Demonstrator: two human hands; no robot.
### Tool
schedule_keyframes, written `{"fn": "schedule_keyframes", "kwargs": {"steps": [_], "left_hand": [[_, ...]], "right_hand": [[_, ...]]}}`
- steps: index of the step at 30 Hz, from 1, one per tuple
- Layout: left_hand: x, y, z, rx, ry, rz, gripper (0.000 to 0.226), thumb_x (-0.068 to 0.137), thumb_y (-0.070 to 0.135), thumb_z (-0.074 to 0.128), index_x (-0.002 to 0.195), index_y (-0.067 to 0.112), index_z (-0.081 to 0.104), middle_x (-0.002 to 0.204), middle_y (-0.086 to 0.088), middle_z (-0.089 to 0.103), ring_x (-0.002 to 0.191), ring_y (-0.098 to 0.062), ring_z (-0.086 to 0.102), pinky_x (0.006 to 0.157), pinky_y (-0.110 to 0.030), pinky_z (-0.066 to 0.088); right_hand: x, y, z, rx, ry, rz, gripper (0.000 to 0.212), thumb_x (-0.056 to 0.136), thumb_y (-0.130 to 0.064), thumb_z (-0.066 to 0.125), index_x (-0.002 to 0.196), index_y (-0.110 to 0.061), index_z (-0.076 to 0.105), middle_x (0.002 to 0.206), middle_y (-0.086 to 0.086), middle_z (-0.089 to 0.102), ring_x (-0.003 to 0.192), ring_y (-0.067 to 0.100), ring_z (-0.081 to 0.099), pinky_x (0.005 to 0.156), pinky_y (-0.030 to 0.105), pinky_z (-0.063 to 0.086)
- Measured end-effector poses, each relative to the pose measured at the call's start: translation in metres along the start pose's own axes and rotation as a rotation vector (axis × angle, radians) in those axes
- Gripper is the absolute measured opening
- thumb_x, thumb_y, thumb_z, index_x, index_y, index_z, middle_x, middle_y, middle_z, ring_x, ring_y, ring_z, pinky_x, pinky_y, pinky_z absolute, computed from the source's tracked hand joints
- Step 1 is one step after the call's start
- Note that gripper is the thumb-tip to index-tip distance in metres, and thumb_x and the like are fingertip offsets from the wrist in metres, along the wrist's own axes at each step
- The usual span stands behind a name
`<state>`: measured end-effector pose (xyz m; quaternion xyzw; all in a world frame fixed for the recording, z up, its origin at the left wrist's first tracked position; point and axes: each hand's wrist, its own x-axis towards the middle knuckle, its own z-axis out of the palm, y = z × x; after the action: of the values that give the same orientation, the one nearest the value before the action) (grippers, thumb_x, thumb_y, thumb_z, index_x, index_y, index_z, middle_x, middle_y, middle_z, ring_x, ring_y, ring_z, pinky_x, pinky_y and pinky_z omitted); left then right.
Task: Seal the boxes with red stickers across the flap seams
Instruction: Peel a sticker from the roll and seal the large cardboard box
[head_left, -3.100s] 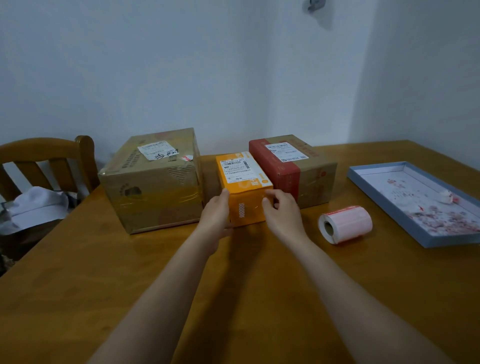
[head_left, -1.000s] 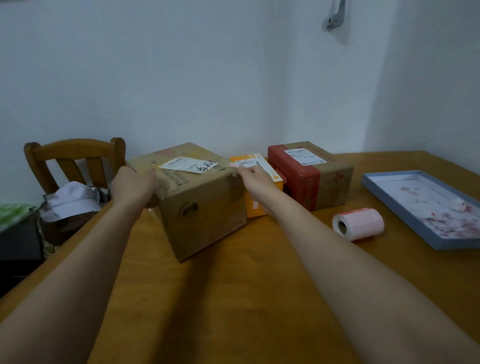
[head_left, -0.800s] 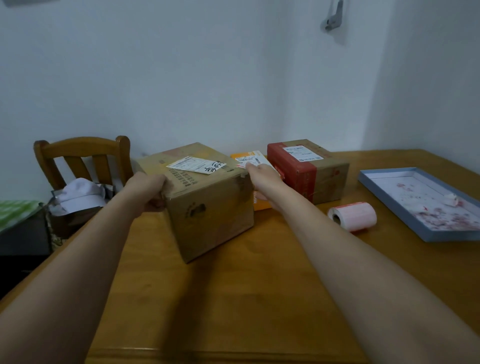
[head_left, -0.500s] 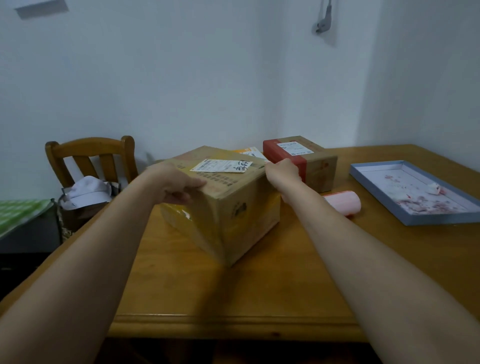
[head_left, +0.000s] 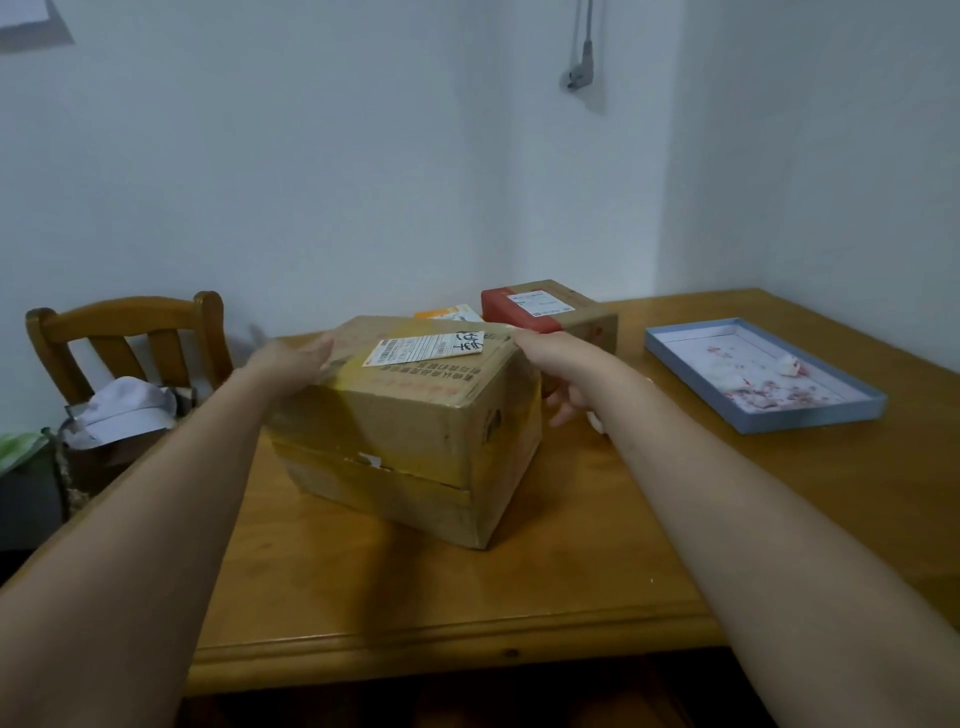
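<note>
Head view: a wooden table (head_left: 519, 597) fills the lower frame, its near edge running below both forearms. On it, a large cardboard box (head_left: 415, 431) is held between the two hands, one corner turned toward the viewer; a taped flap seam crosses its near face and a white shipping label (head_left: 428, 347) lies on its top. The left hand (head_left: 291, 358) is pressed flat against the box's upper left edge, fingers stretched out. The right hand (head_left: 563, 371) is laid on the upper right side, fingers relaxed and spread downward, nothing pinched. Beyond the right hand, a red-taped box (head_left: 550, 312) is set, and an orange box (head_left: 447, 313) is just seen behind the large one. Well to the right of the right hand, a shallow blue tray (head_left: 810, 421) holding pink scraps is placed near the table's right edge. Left of the left hand, past the table's edge, a wooden chair (head_left: 130, 332) is stood. Bare tabletop is left between the box and the near edge.
</note>
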<state>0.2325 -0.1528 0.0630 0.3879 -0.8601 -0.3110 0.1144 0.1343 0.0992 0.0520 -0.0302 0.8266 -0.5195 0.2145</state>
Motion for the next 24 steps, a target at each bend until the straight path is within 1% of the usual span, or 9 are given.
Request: {"fn": "schedule_keyframes", "kwargs": {"steps": [2, 4, 8, 10, 13, 16, 19, 22, 24], "left_hand": [[0.019, -0.009, 0.005, 0.009, 0.017, -0.039, 0.128, 0.055, 0.096, 0.036, 0.143, 0.003, 0.037, 0.146, -0.021, 0.039, 0.134, -0.042, 0.037, 0.108, -0.055, 0.035], [0.03, -0.013, 0.006, -0.051, 0.017, -0.083, 0.116, 0.069, 0.09, 0.036, 0.146, 0.004, 0.034, 0.149, -0.02, 0.036, 0.137, -0.04, 0.032, 0.111, -0.055, 0.032], [-0.01, 0.007, -0.004, -0.209, -0.031, -0.129, 0.084, 0.093, 0.065, 0.037, 0.147, 0.001, 0.027, 0.148, -0.019, 0.036, 0.135, -0.038, 0.035, 0.11, -0.048, 0.031], [-0.009, 0.007, 0.0, -0.269, 0.002, -0.141, 0.078, 0.095, 0.063, 0.037, 0.146, 0.004, 0.03, 0.143, -0.019, 0.041, 0.128, -0.038, 0.041, 0.105, -0.047, 0.035], [-0.003, 0.005, -0.002, -0.413, 0.075, -0.159, 0.08, 0.088, 0.07, 0.039, 0.142, 0.012, 0.036, 0.136, -0.014, 0.047, 0.118, -0.034, 0.048, 0.102, -0.049, 0.042], [-0.006, 0.013, -0.003, -0.522, 0.128, -0.205, 0.069, 0.096, 0.059, 0.03, 0.143, 0.009, 0.035, 0.135, -0.005, 0.045, 0.124, -0.03, 0.044, 0.104, -0.043, 0.038], [-0.01, 0.018, -0.002, -0.542, 0.105, -0.213, 0.062, 0.102, 0.052, 0.02, 0.14, 0.006, 0.038, 0.133, -0.009, 0.05, 0.122, -0.027, 0.047, 0.101, -0.039, 0.035], [-0.019, 0.014, -0.001, -0.542, 0.088, -0.16, 0.064, 0.103, 0.052, 0.016, 0.14, 0.006, 0.039, 0.137, -0.013, 0.05, 0.128, -0.028, 0.045, 0.106, -0.039, 0.033], [-0.033, 0.018, -0.002, -0.682, 0.083, -0.189, 0.063, 0.102, 0.053, 0.019, 0.144, 0.008, 0.034, 0.139, -0.011, 0.048, 0.13, -0.027, 0.043, 0.107, -0.038, 0.032]], "right_hand": [[0.001, -0.002, 0.003, -0.009, -0.008, -0.02, 0.06, 0.098, -0.047, 0.037, 0.149, -0.016, 0.027, 0.145, 0.018, 0.041, 0.117, 0.044, 0.052, 0.089, 0.062, 0.048], [0.002, -0.004, 0.005, -0.036, 0.033, -0.035, 0.062, 0.097, -0.045, 0.037, 0.149, -0.013, 0.025, 0.139, 0.017, 0.044, 0.109, 0.043, 0.053, 0.086, 0.059, 0.05], [0.005, -0.005, 0.005, -0.001, 0.079, -0.04, 0.074, 0.093, -0.049, 0.041, 0.151, -0.013, 0.014, 0.131, 0.016, 0.047, 0.113, 0.042, 0.05, 0.086, 0.055, 0.049], [0.006, -0.004, 0.002, 0.012, 0.114, -0.084, 0.076, 0.093, -0.051, 0.039, 0.153, -0.014, 0.009, 0.136, 0.013, 0.045, 0.116, 0.04, 0.048, 0.087, 0.051, 0.048], [0.005, -0.003, -0.005, 0.098, 0.214, -0.168, 0.077, 0.095, -0.053, 0.037, 0.154, -0.016, 0.005, 0.146, 0.009, 0.039, 0.125, 0.033, 0.044, 0.084, 0.04, 0.041], [0.003, -0.006, -0.012, 0.269, 0.317, -0.225, 0.076, 0.093, -0.057, 0.036, 0.151, -0.012, 0.016, 0.143, 0.01, 0.043, 0.121, 0.029, 0.047, 0.089, 0.04, 0.042], [-0.001, -0.007, -0.018, 0.367, 0.41, -0.245, 0.066, 0.097, -0.055, 0.028, 0.144, -0.009, 0.029, 0.139, 0.009, 0.045, 0.11, 0.026, 0.048, 0.08, 0.034, 0.037], [-0.003, -0.006, -0.024, 0.412, 0.437, -0.205, 0.069, 0.098, -0.058, 0.023, 0.147, -0.01, 0.029, 0.146, 0.008, 0.043, 0.123, 0.027, 0.046, 0.087, 0.035, 0.037], [-0.005, -0.007, -0.023, 0.429, 0.383, -0.164, 0.072, 0.096, -0.062, 0.021, 0.147, -0.012, 0.032, 0.146, 0.008, 0.043, 0.128, 0.029, 0.045, 0.096, 0.039, 0.038]]}}
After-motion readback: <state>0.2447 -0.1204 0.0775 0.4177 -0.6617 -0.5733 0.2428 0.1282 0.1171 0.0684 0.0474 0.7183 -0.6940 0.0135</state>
